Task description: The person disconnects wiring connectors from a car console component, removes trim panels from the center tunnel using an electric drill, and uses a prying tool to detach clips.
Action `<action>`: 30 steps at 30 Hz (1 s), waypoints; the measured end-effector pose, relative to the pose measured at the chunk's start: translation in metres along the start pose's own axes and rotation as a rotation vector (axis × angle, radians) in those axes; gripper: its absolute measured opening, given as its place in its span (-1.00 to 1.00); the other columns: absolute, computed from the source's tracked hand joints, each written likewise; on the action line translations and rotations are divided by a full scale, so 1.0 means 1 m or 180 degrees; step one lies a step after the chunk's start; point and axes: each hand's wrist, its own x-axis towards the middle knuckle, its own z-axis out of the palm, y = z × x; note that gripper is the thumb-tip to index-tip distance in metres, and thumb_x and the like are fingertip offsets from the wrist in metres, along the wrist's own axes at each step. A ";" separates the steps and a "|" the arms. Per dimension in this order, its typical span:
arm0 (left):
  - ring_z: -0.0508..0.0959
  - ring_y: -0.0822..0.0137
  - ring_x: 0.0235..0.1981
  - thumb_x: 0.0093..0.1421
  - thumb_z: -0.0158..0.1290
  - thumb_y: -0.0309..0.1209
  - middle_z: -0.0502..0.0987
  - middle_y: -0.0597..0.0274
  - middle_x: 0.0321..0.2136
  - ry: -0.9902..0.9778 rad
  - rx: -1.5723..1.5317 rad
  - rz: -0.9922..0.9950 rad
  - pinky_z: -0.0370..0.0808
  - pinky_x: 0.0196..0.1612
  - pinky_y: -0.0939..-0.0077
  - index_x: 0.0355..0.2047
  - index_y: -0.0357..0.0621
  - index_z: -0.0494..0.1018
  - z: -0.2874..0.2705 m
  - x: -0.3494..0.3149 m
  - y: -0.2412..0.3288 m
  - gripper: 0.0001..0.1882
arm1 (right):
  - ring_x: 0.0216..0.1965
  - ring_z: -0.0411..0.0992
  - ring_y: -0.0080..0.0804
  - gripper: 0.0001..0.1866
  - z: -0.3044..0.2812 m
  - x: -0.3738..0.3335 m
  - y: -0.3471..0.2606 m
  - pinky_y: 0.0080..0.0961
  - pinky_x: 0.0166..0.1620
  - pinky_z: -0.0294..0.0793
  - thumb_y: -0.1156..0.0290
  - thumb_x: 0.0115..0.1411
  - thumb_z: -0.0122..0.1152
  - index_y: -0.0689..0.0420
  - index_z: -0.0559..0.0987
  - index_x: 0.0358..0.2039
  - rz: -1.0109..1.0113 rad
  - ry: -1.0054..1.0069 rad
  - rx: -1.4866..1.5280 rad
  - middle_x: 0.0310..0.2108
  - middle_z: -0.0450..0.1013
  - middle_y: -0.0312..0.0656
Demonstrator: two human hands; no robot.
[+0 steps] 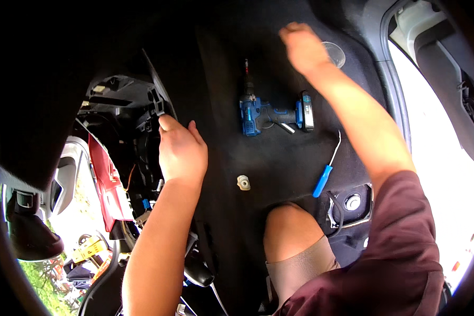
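Steadying is advised: dark panel [160, 84] edge pinched by left hand [183, 154], centre left; right hand [305, 50] blurred, fingers' state unclear.

not much to read in here tbh: the blue cordless drill [251, 117] has small pale markings on its body and its battery pack [307, 111] has some pale ones too, way too tiny for me to make out from here. the yellow panel [89, 249] outside, over at the lower left, has one bold dark character, plus smaller marks that are just a blur.
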 end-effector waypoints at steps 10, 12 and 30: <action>0.67 -0.34 -0.18 0.44 0.09 -0.31 0.56 -0.50 -0.17 -0.0058 -0.0142 -0.0244 0.68 -0.12 0.02 -0.03 -0.45 0.19 -0.008 -0.002 -0.007 -0.57 | 0.06 0.63 -0.07 -0.63 -0.029 0.024 -0.050 -0.26 0.08 0.63 0.36 0.30 0.26 0.17 0.68 0.09 0.0483 -0.0415 0.1374 -0.01 0.62 0.12; 0.68 -0.33 -0.19 0.44 0.09 -0.30 0.56 -0.48 -0.17 -0.0087 -0.0197 -0.0159 0.69 -0.14 0.04 -0.02 -0.44 0.18 -0.007 0.000 0.006 -0.57 | -0.14 0.65 -0.09 -0.66 0.040 0.063 -0.063 -0.29 -0.02 0.61 0.30 0.28 0.29 0.20 0.73 -0.01 0.0883 -0.0231 0.3388 -0.18 0.70 0.00; 0.74 -0.17 -0.23 0.46 0.06 -0.30 0.53 -0.28 -0.01 -0.0261 -0.0256 -0.0316 0.74 -0.29 0.15 -0.02 -0.36 0.14 -0.010 -0.002 -0.002 -0.60 | 0.29 0.38 0.29 -0.31 0.073 0.195 -0.154 -0.06 0.34 0.38 0.15 0.23 0.46 0.28 0.49 0.25 -0.0843 0.1466 0.2616 0.20 0.46 0.31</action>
